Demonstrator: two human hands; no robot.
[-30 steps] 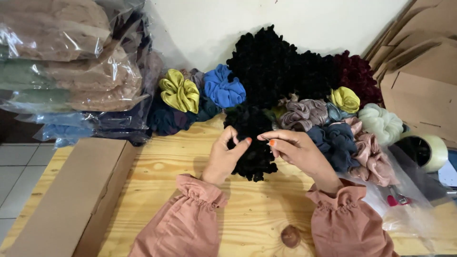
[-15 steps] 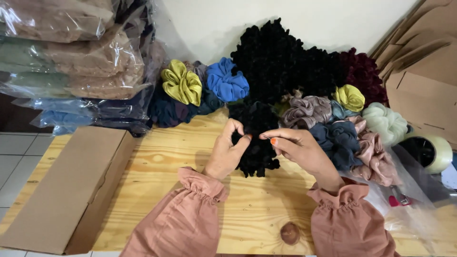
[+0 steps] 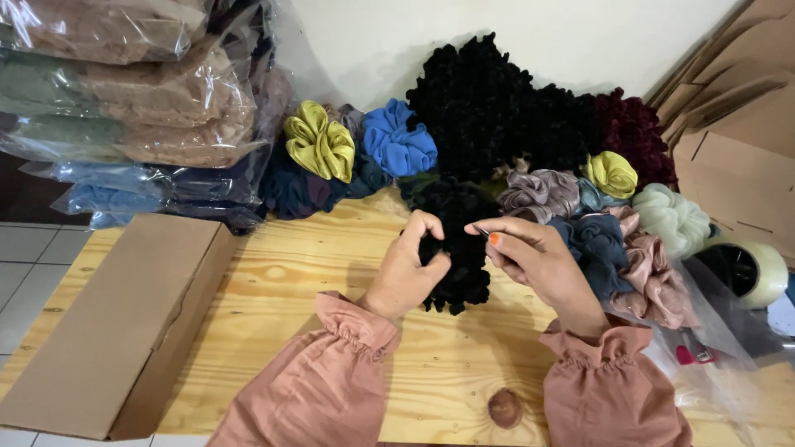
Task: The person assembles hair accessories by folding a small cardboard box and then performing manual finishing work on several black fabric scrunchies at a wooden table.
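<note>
Both hands on black velvet scrunchie [image 3: 454, 248], mid-table, just near of the scrunchie pile.

Left hand [image 3: 407, 269] curled, fingers closed on scrunchie's left edge; right hand [image 3: 530, 252] pinching its top right betw. thumb and forefinger, small dark bit at the fingertips, can't tell what. Vs 0.5 s ago: hands and scrunchie in approx. same pose and spot, view shifted slightly; no real change. Packaging: flat brown cardboard box [image 3: 116, 323] near left on light wooden table [image 3: 281, 290]; stack of clear plastic bags of brown, green and blue fabric [image 3: 141, 116] far left; folded brown cartons [image 3: 737, 124] far right; clear tape roll [image 3: 749, 273] right, w/ crinkled clear plastic bag [image 3: 720, 364] just near of it. No legible labels.
</note>
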